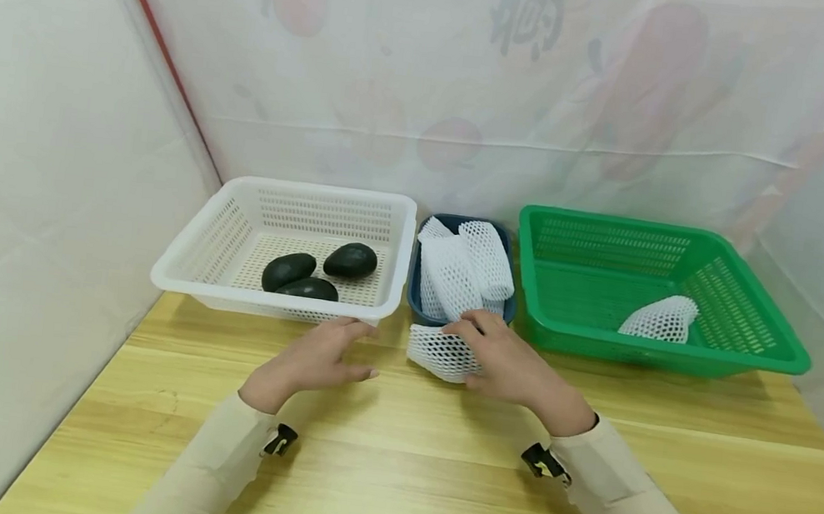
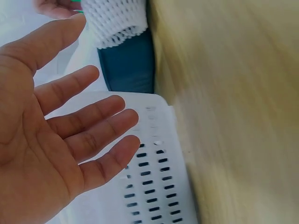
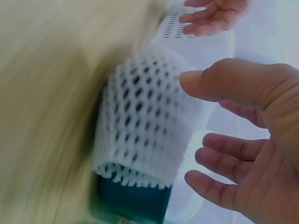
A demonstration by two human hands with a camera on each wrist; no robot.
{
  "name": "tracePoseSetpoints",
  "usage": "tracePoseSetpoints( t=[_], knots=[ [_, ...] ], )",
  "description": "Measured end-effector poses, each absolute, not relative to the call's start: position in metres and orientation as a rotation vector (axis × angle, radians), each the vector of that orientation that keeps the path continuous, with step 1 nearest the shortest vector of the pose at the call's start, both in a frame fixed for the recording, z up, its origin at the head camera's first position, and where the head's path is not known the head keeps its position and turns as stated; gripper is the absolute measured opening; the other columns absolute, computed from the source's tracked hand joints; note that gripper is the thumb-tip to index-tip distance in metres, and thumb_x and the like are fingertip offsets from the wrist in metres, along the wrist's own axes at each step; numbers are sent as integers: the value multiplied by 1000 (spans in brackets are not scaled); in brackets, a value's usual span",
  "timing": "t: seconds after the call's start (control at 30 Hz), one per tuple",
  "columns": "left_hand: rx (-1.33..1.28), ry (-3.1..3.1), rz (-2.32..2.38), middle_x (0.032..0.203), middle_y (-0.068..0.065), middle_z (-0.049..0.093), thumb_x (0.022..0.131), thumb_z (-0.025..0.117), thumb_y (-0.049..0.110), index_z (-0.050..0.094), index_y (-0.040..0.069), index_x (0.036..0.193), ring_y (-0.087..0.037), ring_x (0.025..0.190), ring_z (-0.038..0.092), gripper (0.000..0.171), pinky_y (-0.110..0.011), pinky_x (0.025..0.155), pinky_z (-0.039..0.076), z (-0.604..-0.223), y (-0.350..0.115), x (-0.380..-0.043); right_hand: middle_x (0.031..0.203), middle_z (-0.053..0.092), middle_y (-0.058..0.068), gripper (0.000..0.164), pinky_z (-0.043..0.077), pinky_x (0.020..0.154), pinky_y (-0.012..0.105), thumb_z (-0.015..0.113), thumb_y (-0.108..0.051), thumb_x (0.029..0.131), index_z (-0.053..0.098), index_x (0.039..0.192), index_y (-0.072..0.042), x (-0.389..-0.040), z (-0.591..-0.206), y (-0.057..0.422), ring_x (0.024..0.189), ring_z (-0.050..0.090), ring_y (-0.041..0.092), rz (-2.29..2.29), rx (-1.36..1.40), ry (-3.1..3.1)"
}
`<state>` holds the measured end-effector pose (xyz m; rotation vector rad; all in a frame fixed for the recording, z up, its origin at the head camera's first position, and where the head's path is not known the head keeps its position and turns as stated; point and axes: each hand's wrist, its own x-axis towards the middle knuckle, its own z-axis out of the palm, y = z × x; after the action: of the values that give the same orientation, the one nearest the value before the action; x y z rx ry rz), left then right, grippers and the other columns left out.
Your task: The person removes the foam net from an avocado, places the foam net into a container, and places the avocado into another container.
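A white foam net sleeve (image 1: 443, 354) lies on the table in front of a small blue bin (image 1: 415, 299), with dark showing through its mesh. My right hand (image 1: 503, 359) is at the sleeve's right side, fingers spread. In the right wrist view the thumb reaches close to the net sleeve (image 3: 140, 121), whose near end gapes. My left hand (image 1: 319, 356), fingers extended and palm facing inward, hovers by the front of a white basket (image 1: 208, 292); nothing is in it. Several dark avocados (image 1: 351, 261) lie in that basket. More foam net sleeves (image 1: 452, 270) fill the blue bin.
To the right stands a green basket (image 1: 673, 356) with a net-covered piece (image 1: 660, 318) inside. The baskets and bin stand in a row along the back of the wooden table (image 1: 389, 472). White sheeting (image 1: 372, 60) hangs behind and at both sides.
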<state>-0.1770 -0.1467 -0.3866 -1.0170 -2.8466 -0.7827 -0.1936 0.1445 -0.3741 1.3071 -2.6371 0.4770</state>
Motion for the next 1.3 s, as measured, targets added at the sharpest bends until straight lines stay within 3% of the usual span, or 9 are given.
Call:
tracePoseSetpoints(
  t=[0.5, 0.77, 0.97, 1.17, 1.3],
  knots=[
    [-1050, -2836, -831, 115, -14, 60, 83, 70, 29, 57, -2, 120, -29, 107, 53, 50, -41, 91, 41, -391, -126, -180, 112, 49, 13, 56, 45, 83, 44, 79, -9, 70, 53, 120, -2, -184, -368, 159, 103, 48, 31, 522, 1161, -2711],
    [-1006, -2832, -915, 116, -15, 60, 86, 67, 17, 56, -5, 120, -30, 103, 56, 42, -40, 89, 43, -397, -108, -186, 113, 53, 14, 53, 45, 84, 43, 77, -14, 74, 54, 119, 1, -183, -373, 168, 104, 51, 29, 591, 1027, -2852],
    [-944, -2904, -962, 120, -16, 57, 89, 60, 10, 54, -5, 124, -29, 111, 53, 38, -39, 93, 41, -401, -102, -192, 116, 54, 18, 53, 44, 85, 46, 77, -15, 76, 54, 120, 3, -184, -383, 177, 106, 52, 33, 603, 963, -2903],
    [-1023, -2830, -984, 105, -15, 63, 85, 53, -5, 58, -6, 115, -22, 91, 59, 30, -36, 83, 47, -402, -96, -198, 122, 52, 22, 60, 43, 87, 49, 75, -14, 76, 49, 127, 4, -188, -391, 180, 110, 51, 36, 662, 929, -2963],
    [-1045, -2780, -963, 101, -12, 64, 82, 50, -10, 62, -5, 110, -19, 87, 58, 30, -34, 81, 48, -403, -93, -199, 124, 52, 23, 61, 42, 89, 50, 74, -9, 75, 47, 129, 4, -192, -394, 180, 112, 50, 37, 681, 932, -2978]
  ],
)
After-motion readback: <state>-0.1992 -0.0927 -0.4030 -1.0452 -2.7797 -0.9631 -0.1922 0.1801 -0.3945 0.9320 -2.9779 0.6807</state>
